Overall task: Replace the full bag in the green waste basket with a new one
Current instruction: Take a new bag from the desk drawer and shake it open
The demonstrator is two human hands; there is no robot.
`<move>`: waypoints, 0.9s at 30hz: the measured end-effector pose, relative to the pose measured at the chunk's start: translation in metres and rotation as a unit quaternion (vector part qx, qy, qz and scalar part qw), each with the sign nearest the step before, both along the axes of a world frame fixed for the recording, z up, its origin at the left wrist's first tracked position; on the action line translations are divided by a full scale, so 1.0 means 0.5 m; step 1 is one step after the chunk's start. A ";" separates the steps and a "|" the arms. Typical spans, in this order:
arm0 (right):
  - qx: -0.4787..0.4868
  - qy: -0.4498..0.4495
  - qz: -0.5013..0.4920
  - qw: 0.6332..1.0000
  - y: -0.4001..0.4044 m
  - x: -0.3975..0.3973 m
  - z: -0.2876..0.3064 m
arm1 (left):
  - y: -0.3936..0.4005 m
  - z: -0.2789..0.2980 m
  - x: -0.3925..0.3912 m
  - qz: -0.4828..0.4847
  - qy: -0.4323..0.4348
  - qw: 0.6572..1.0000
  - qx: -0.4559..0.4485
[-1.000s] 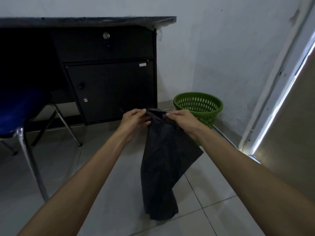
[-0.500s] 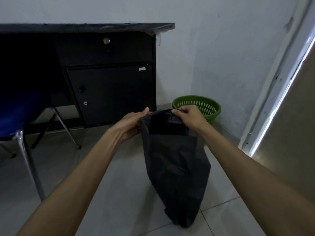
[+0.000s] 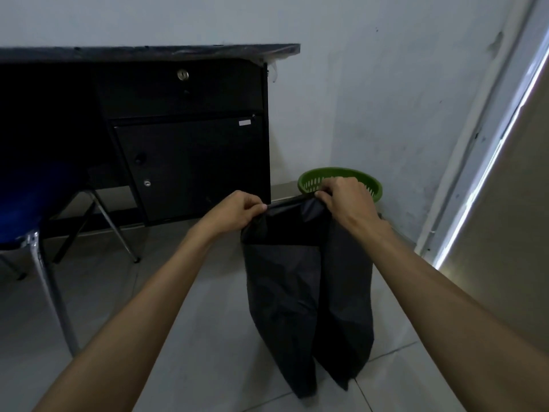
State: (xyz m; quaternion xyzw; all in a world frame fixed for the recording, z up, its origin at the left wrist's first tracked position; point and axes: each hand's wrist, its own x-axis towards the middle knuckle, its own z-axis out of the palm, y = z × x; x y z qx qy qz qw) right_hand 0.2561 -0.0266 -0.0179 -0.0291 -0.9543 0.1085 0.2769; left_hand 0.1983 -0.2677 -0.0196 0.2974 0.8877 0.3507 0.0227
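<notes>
Pulled wider apart since before, left hand (image 3: 237,208) and right hand (image 3: 341,197) each grip the black bag (image 3: 309,292) mouth.

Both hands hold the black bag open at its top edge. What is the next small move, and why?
Probably carry the black bag forward and lower it into the green basket. The left hand and right hand each pinch its top edge, the mouth is already spread, and the bag hangs in front of the basket, not yet inside. No liner shows in the basket's visible part.
</notes>
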 end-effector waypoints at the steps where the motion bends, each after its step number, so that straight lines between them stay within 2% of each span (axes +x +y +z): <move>1: -0.006 -0.009 0.001 1.000 0.000 0.001 -0.002 | -0.001 -0.005 -0.006 0.009 0.013 1.000 -0.017; 5: -0.032 0.010 -0.007 0.999 0.007 0.000 -0.004 | -0.007 -0.026 -0.020 0.045 0.014 0.992 -0.120; 9: -0.067 0.054 -0.086 0.993 0.037 0.009 0.002 | -0.025 -0.056 -0.026 0.046 -0.032 0.990 -0.127; 12: -0.082 0.062 -0.127 0.987 0.055 0.020 -0.008 | -0.034 -0.072 -0.026 0.035 -0.114 0.992 -0.046; 15: -0.072 0.059 -0.127 0.988 0.054 0.017 -0.021 | -0.024 -0.070 -0.016 0.044 -0.177 0.982 0.050; 21: -0.036 0.062 -0.087 0.994 0.018 -0.005 -0.030 | 0.008 -0.062 -0.012 0.059 -0.187 0.969 0.149; 23: -0.101 0.029 -0.046 0.993 -0.006 -0.008 -0.022 | 0.016 -0.063 -0.008 0.072 -0.188 0.959 0.198; 24: -0.168 -0.021 -0.020 0.985 -0.019 -0.008 -0.015 | 0.020 -0.063 -0.006 0.075 -0.186 0.957 0.211; 25: -0.254 -0.087 0.008 0.963 -0.034 -0.004 -0.006 | 0.023 -0.061 -0.002 0.072 -0.185 0.956 0.217; 27: -0.407 -0.236 0.034 0.882 -0.063 0.003 0.004 | 0.029 -0.061 0.003 0.059 -0.194 0.952 0.228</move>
